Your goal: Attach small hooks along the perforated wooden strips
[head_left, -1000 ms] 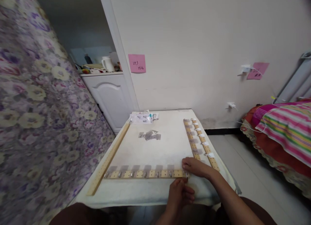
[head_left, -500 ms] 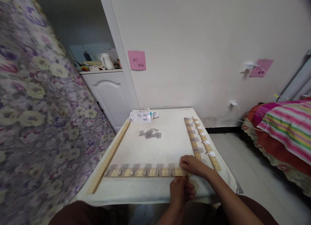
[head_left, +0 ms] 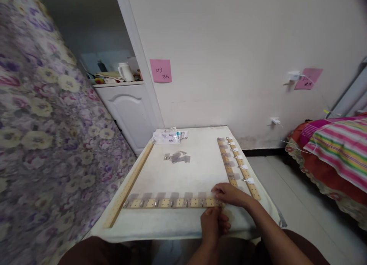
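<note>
Along the table's front lies a pale wooden strip with holes, carrying several small metal ring-like pieces on clear plastic squares. My left hand is closed at the strip's right end, fingers curled and fingertips against its near edge. Just beyond it, my right hand bends over the same end with its fingers pinched together. Whatever sits between the fingers is too small and covered to make out. A small pile of clear plastic pieces with metal bits lies mid-table.
Two more strips stand at the right: one with clear squares, one with white tags. A bare strip runs along the left. Packaged items lie at the back on the white cloth. A floral curtain hangs left.
The fingers of my right hand have shifted slightly at the strip's right end. My left hand stays nearly where it was, and the strips have not moved.
</note>
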The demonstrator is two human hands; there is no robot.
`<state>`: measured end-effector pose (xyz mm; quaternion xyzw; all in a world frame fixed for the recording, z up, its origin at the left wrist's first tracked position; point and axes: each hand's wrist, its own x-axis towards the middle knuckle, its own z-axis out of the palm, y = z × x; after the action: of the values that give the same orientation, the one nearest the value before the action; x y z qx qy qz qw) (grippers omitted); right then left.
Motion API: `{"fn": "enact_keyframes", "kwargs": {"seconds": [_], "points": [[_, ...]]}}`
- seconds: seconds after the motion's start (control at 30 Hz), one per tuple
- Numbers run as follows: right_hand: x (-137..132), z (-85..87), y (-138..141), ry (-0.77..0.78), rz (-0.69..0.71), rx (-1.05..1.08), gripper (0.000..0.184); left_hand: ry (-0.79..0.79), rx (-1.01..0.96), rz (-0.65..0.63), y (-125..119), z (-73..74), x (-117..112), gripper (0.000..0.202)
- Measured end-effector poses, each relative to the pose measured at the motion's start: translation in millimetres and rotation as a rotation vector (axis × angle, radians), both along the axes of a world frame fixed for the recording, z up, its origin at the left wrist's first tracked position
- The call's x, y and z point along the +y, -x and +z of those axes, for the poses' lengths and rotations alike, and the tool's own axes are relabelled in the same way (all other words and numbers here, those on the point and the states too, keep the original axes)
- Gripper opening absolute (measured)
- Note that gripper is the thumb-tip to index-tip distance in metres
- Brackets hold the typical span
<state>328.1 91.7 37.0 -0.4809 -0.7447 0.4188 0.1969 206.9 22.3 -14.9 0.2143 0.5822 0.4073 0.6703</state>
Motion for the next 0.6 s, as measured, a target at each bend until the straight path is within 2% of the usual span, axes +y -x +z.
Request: {"fn": "enact_keyframes", "kwargs": {"seconds": [0.2,0.4,0.6], "points": [[0.4,-5.8,-3.3,0.036,0.014,0.008,0.029,-0.012,0.019,0.001,0.3,-3.4,0.5,0.030],[1.5,-12.3,-1.3,0.034,-0.030,-0.017,0.023,-0.020,0.036,-0.011,0.5,-3.9,1.0,0.032],[1.2,-11.7,0.2,0.043,-0.054,-0.004,0.023,-0.029,0.048,-0.034,0.7,-3.7,0.7,0.029]]}}
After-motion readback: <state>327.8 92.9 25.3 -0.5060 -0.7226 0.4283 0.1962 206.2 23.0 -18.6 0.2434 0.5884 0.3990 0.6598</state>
